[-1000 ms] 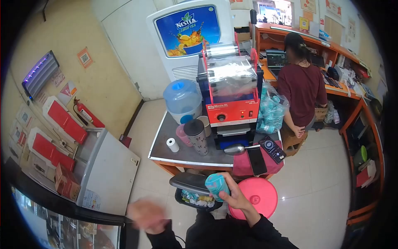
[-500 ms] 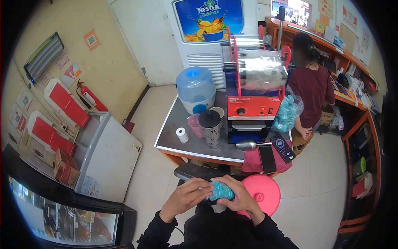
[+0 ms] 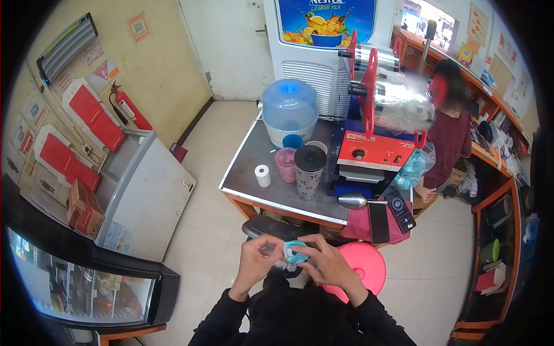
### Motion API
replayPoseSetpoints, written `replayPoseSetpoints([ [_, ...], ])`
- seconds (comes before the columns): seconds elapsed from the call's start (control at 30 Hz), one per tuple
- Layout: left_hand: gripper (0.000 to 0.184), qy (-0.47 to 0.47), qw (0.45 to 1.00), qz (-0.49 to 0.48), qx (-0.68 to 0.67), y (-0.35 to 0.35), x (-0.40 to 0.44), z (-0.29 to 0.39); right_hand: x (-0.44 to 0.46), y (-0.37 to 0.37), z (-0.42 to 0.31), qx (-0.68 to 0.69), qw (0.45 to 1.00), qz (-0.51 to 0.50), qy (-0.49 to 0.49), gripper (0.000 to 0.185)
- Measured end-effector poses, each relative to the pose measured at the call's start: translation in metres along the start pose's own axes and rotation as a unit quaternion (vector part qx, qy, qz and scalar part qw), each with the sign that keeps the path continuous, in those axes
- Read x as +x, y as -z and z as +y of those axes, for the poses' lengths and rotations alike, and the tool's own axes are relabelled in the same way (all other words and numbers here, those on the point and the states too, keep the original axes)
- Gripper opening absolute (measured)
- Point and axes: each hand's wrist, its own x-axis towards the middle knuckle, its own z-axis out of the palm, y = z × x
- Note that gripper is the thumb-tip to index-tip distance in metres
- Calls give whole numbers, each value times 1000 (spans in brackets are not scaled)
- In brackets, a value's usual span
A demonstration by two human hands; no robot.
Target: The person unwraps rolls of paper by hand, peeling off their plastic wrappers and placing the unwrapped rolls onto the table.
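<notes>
turned since the earlier frame, the turquoise bundle (image 3: 295,252) showed me its whitish end. my left hand (image 3: 258,259) pinched its rim; my right hand (image 3: 332,263) curled around its side. it hung short of the front edge of the table (image 3: 242,173), near the pink lid (image 3: 369,265), with tiled floor (image 3: 202,248) stretching leftward to the white freezer (image 3: 150,196).

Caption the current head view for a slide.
Left hand and right hand hold a teal roll in front of a table bearing a red-fronted machine and black-lidded tumbler.
</notes>
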Motion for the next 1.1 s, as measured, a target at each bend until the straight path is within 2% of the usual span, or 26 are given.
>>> replayPoseSetpoints([
  [0.23, 9, 29, 996, -71, -49, 15, 5, -12, 14, 16, -15, -5, 993, -117, -7, 47],
  [0.3, 12, 8, 998, -64, 8, 13, 4, -19, 14, 15, -14, -7, 992, -123, -9, 48],
  [0.33, 15, -4, 997, -61, 36, 12, 4, -21, 15, 15, -13, -11, 992, -122, -9, 47],
  [0.43, 27, -125, 989, -74, 11, -7, -5, 7, 17, 14, -9, -16, 996, -87, 9, 45],
  [0.47, 39, -158, 961, -155, 168, -1, -4, 18, 16, 13, -8, -15, 997, -71, 16, 45],
  [0.57, 38, -28, 975, -170, 138, 7, -10, 10, 12, 9, -6, 68, 992, -93, -59, 46],
  [0.67, 34, 14, 973, -227, 22, 19, -10, -8, 9, 11, -8, 129, 981, -106, -97, 39],
  [0.77, 31, 55, 960, -243, -125, 18, -18, -22, 7, 9, 8, 151, 981, -124, -22, 28],
  [0.87, 30, 121, 942, -285, -132, 20, -31, -42, 0, 4, 0, 210, 971, -101, -49, 20],
  [0.97, 28, 164, 926, -308, -143, 17, -48, -56, -8, -4, 9, 182, 972, -143, 34, 17],
  [1.1, 28, 96, 944, -248, -198, 1, -63, -71, -25, -16, 20, 232, 951, -199, -40, 11],
])
